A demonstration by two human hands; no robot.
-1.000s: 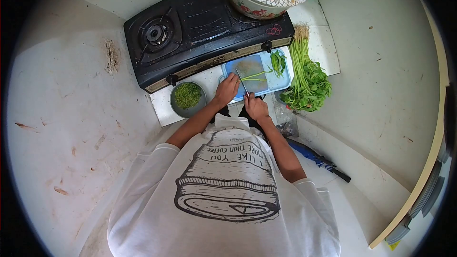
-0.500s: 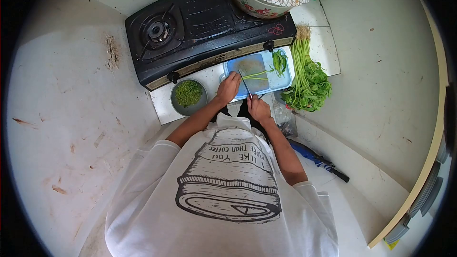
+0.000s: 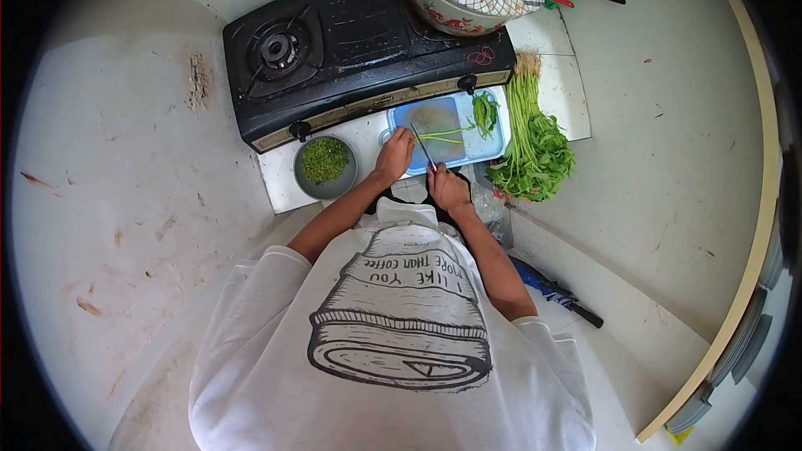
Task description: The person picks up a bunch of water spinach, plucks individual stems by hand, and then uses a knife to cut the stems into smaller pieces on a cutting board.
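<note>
Some green stems (image 3: 443, 133): we have them lying across the blue tray (image 3: 484, 147), their left ends at our fingers.
Left hand (image 3: 396, 153): ours is curled nearly closed, pinching those ends beside the blade.
Right hand (image 3: 450, 189): we keep it closed round the handle of the knife (image 3: 424, 148).
Blade: we see it slanting over the stems; whether it touches them, we cannot tell.
Grey bowl (image 3: 302, 181): ours, left of the tray, with chopped greens (image 3: 324, 159) inside.
Leafy bunch (image 3: 535, 150): just right of our tray.

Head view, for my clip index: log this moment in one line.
left hand: holding green stems | right hand: holding knife | knife: across green stems | bowl: chopped greens inside
</note>
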